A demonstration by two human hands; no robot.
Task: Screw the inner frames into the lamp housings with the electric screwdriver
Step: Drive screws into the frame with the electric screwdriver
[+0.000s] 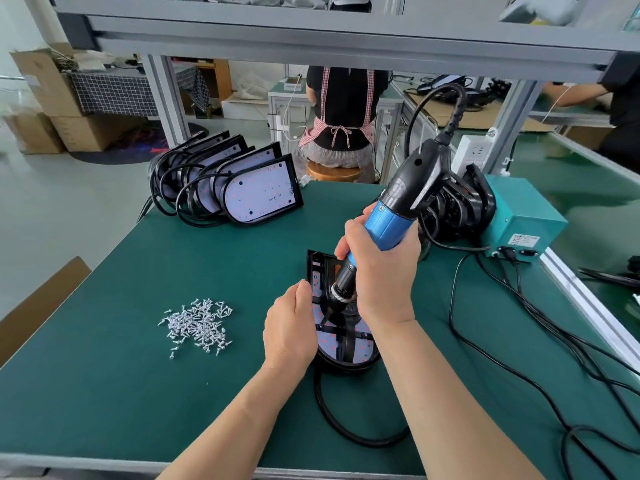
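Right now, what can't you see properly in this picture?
All in the head view:
1. Screwdriver tip and any screw on it: too small and dark, low between the hands.
2. Lamp middle: covered by the right hand.
3. Left hand fingers: hidden behind its own back, so its grip is unclear.
4. Label on the blue-green box: too small to read.

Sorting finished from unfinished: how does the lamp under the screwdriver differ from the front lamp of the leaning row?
The worked lamp lies flat on the mat; the front row lamp leans on others. The worked lamp carries an inner frame across its board; the front row lamp's board is bare. The left hand and screwdriver are at the worked lamp only. Both have black housings and cables.
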